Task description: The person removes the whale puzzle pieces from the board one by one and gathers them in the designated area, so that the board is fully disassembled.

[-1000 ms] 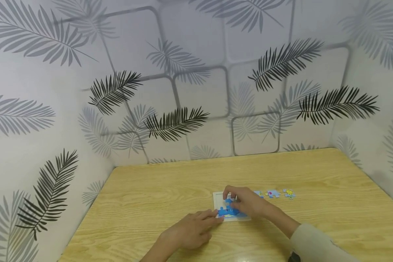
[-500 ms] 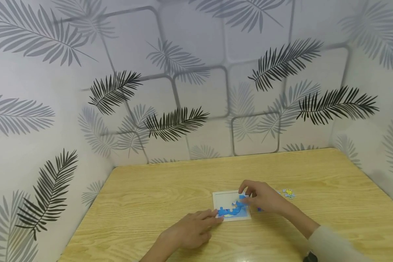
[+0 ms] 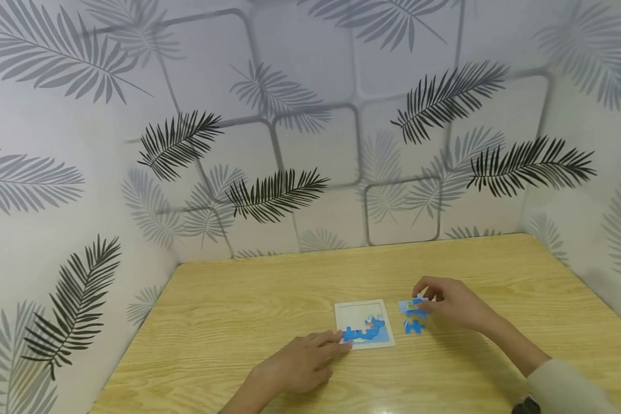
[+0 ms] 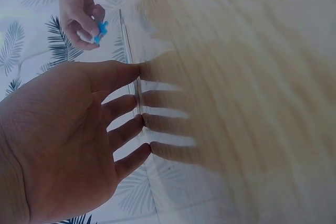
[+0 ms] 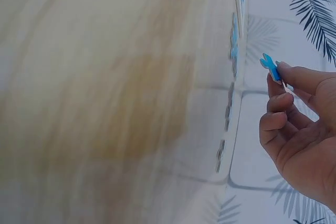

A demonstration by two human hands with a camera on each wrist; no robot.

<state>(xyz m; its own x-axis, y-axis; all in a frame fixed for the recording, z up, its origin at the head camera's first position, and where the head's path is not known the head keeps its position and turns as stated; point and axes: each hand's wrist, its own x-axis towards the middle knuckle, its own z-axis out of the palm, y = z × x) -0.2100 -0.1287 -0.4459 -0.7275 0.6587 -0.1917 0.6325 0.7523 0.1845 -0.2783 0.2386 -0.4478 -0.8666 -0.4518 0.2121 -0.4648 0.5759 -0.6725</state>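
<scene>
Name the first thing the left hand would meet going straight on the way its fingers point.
The left hand would likely meet the white-rimmed square puzzle tray first: its fingertips overlap the tray's near left corner in the head view and may touch it.

L fingers (image 3: pixel 336 347) block near-L corner of frame (image 3: pixel 353 316), free gap btw it & pcs (image 3: pixel 414 327), wall (image 3: pixel 321 146) behind

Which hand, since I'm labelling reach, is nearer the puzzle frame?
Left. The left hand touches the near left corner of the frame; the right hand is apart from it, off to the right, pinching a blue piece.
</scene>
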